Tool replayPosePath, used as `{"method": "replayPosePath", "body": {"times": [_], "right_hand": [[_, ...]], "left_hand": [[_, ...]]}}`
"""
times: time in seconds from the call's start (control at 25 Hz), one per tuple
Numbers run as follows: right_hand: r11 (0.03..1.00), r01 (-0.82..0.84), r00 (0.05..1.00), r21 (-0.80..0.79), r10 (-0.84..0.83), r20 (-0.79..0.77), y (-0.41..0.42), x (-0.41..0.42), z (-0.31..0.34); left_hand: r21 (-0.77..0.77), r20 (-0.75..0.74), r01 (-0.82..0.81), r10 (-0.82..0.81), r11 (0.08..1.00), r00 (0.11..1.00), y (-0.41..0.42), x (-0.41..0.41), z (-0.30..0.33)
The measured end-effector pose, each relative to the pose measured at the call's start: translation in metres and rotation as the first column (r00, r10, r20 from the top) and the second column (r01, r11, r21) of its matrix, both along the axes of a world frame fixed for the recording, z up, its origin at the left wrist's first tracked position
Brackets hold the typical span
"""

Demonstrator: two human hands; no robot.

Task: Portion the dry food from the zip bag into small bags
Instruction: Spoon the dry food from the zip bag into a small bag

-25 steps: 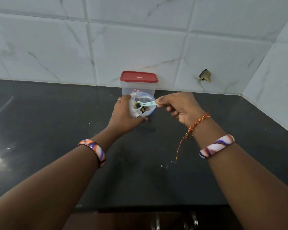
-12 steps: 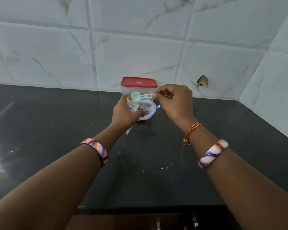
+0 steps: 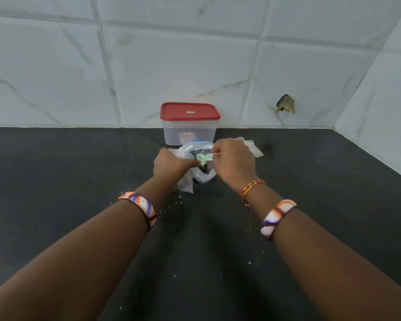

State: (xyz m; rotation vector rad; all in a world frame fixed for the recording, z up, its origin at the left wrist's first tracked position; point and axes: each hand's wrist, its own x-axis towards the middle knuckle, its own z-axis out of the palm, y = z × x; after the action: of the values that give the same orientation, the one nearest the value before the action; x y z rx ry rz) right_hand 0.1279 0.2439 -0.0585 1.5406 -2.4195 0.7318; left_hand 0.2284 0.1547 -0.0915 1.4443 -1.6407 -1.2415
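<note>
Scooping now: nearest, crumbs point(image 3: 180, 201) dot the black counter point(image 3: 56, 181). The left hand point(image 3: 169, 162) grips the bags' bunched plastic; the right hand point(image 3: 233, 161) pinches a mint-green spoon point(image 3: 203, 158) over the blue-topped zip bag point(image 3: 200, 147), dark food inside. Flat small bags point(image 3: 252, 148) lie unfilled at right, so portioning looks early. Farthest, a red-lidded container point(image 3: 190, 123).
</note>
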Motion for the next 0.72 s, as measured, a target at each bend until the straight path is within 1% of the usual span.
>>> {"method": "replayPosePath", "body": {"times": [0.04,0.08,0.12,0.16,0.2,0.28,0.32,0.36,0.4,0.44,0.48,0.52,0.56,0.6,0.64,0.68,0.72], "right_hand": [[0.997,-0.019,0.991,0.076,0.029,-0.130,-0.008,0.007,-0.004],[0.988,-0.042,0.974,0.150,0.074,-0.215,-0.017,0.012,-0.010],[0.978,-0.055,0.962,0.203,0.106,-0.252,-0.025,0.015,-0.016],[0.970,-0.050,0.963,0.238,0.110,-0.246,-0.032,0.015,-0.023],[0.969,-0.024,0.974,0.246,0.079,-0.214,-0.036,0.015,-0.027],[0.978,0.059,0.997,0.200,-0.046,-0.069,-0.044,0.003,-0.033],[0.979,0.104,0.992,0.173,-0.115,0.055,-0.047,-0.005,-0.036],[0.979,0.146,0.964,0.141,-0.173,0.203,-0.048,-0.015,-0.037],[0.977,0.185,0.914,0.105,-0.211,0.347,-0.047,-0.027,-0.040],[0.969,0.237,0.840,0.064,-0.238,0.487,-0.044,-0.037,-0.042],[0.955,0.296,0.740,0.033,-0.251,0.623,-0.041,-0.045,-0.045],[0.935,0.355,0.623,0.004,-0.240,0.744,-0.037,-0.050,-0.047],[0.910,0.414,0.509,0.002,-0.233,0.828,-0.034,-0.054,-0.050],[0.893,0.449,0.427,0.013,-0.228,0.875,-0.033,-0.056,-0.053],[0.882,0.471,0.387,0.032,-0.239,0.890,-0.033,-0.056,-0.054],[0.877,0.480,0.390,0.034,-0.248,0.887,-0.033,-0.055,-0.053],[0.876,0.482,0.422,0.018,-0.250,0.872,-0.032,-0.054,-0.051]], "left_hand": [[0.078,-0.026,-0.021,0.023,0.997,0.999,-0.004,-0.004,-0.006],[0.115,-0.030,-0.036,0.040,0.993,0.999,-0.007,-0.007,-0.011],[0.116,-0.027,-0.046,0.049,0.992,0.998,-0.011,-0.009,-0.016],[0.103,-0.038,-0.052,0.057,0.993,0.998,-0.014,-0.010,-0.019],[0.089,-0.070,-0.066,0.072,0.994,0.995,-0.016,-0.010,-0.019],[0.078,-0.185,-0.099,0.112,0.992,0.976,-0.026,-0.014,-0.011],[0.056,-0.236,-0.106,0.116,0.993,0.965,-0.032,-0.021,-0.004],[0.015,-0.252,-0.080,0.081,0.997,0.964,-0.035,-0.031,0.007],[-0.043,-0.224,0.003,-0.012,0.999,0.975,-0.036,-0.042,0.017],[-0.105,-0.169,0.126,-0.142,0.986,0.975,-0.034,-0.055,0.025],[-0.155,-0.110,0.250,-0.268,0.956,0.957,-0.031,-0.067,0.031],[-0.187,-0.058,0.349,-0.364,0.918,0.929,-0.026,-0.075,0.033],[-0.206,-0.023,0.405,-0.418,0.891,0.908,-0.022,-0.081,0.031],[-0.217,-0.009,0.421,-0.433,0.881,0.902,-0.021,-0.082,0.027],[-0.223,-0.010,0.412,-0.425,0.883,0.905,-0.021,-0.081,0.024],[-0.226,-0.016,0.395,-0.409,0.891,0.913,-0.023,-0.078,0.023],[-0.227,-0.030,0.376,-0.392,0.898,0.919,-0.025,-0.074,0.022]]}}
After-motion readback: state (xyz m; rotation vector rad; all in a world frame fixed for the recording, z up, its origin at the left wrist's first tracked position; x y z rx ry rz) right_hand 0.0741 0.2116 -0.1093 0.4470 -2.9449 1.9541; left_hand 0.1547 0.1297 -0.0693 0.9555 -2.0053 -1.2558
